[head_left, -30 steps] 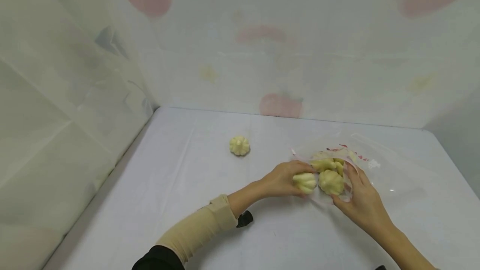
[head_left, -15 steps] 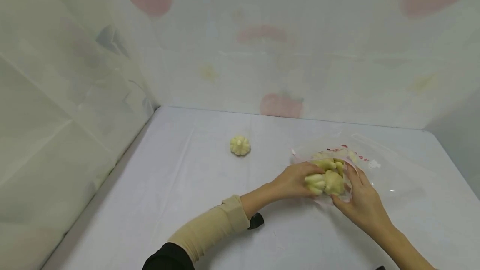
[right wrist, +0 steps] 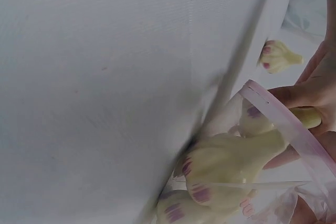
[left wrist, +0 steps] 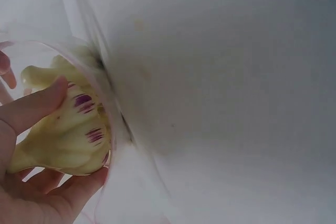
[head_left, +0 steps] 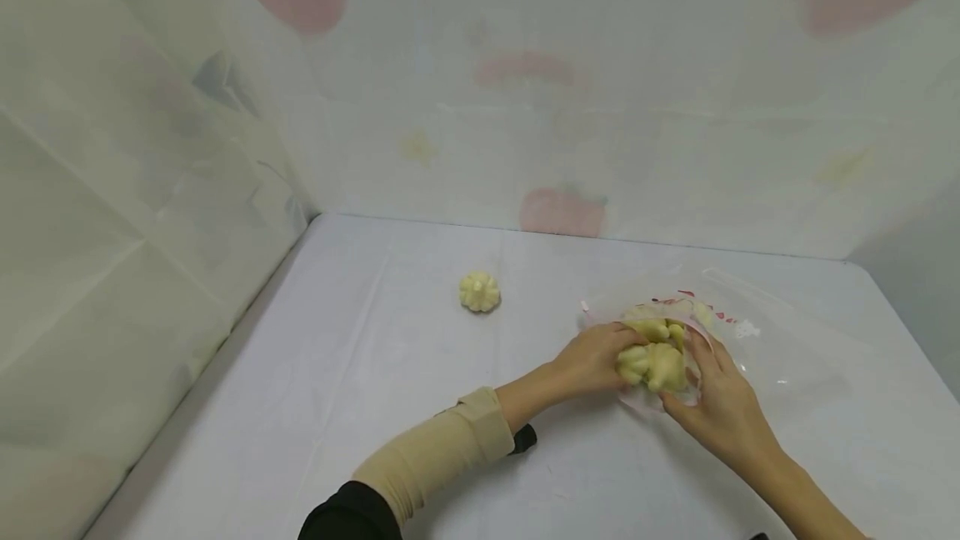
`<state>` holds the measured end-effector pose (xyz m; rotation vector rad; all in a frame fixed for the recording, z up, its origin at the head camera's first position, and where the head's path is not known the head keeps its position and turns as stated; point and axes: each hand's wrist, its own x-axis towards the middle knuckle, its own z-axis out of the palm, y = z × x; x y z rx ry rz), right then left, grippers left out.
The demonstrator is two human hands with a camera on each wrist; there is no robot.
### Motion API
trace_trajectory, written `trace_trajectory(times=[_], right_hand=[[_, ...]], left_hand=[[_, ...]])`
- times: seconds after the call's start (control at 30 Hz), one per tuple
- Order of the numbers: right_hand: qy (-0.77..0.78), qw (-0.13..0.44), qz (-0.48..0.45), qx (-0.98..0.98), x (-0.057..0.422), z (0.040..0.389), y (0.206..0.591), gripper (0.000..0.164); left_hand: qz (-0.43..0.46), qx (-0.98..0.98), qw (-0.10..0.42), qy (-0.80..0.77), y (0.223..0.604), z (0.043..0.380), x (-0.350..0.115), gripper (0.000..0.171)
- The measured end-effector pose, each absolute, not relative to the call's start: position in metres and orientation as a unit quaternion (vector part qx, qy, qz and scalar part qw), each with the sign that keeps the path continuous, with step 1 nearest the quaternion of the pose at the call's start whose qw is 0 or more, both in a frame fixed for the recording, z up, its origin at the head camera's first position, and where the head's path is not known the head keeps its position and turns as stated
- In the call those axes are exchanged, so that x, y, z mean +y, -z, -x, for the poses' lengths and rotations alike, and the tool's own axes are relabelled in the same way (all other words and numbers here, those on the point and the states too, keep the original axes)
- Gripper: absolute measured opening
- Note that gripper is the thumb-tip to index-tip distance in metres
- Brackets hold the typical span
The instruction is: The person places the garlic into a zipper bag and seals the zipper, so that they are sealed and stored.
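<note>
My left hand (head_left: 588, 361) grips a garlic bulb (left wrist: 63, 135), pale yellow with purple streaks, between thumb and fingers. The bulb is at the mouth of a clear plastic bag (head_left: 795, 357) with a pink rim and red print. On the bag's right side, my right hand (head_left: 716, 398) holds the rim, thumb and fingers spread along the mouth. Another garlic bulb (head_left: 666, 367) sits just inside the opening, pressed close to the held one. More bulbs show through the plastic behind them, partly hidden. A single garlic bulb (head_left: 479, 291) lies on the table to the left.
The white-covered table (head_left: 315, 407) meets a printed fabric wall (head_left: 450, 148) at the back and another fabric wall (head_left: 112, 232) at the left. The bag's loose end spreads rightward across the tabletop.
My left hand has moved right with its garlic bulb, from the bag's edge into its mouth against the other bulb. My right hand stays nearly still; the lone bulb has not moved.
</note>
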<state>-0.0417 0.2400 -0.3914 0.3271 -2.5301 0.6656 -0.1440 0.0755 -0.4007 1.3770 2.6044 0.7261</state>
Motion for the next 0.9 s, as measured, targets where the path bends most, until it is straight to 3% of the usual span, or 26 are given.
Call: trace_trajectory(times=[0.9], right_hand=[[-0.24, 0.257, -0.122, -0.928, 0.24, 0.042, 0.392, 0.084]], left_hand=[[-0.428, 0.888, 0.05, -0.159, 0.402, 0.144, 0.103, 0.052]])
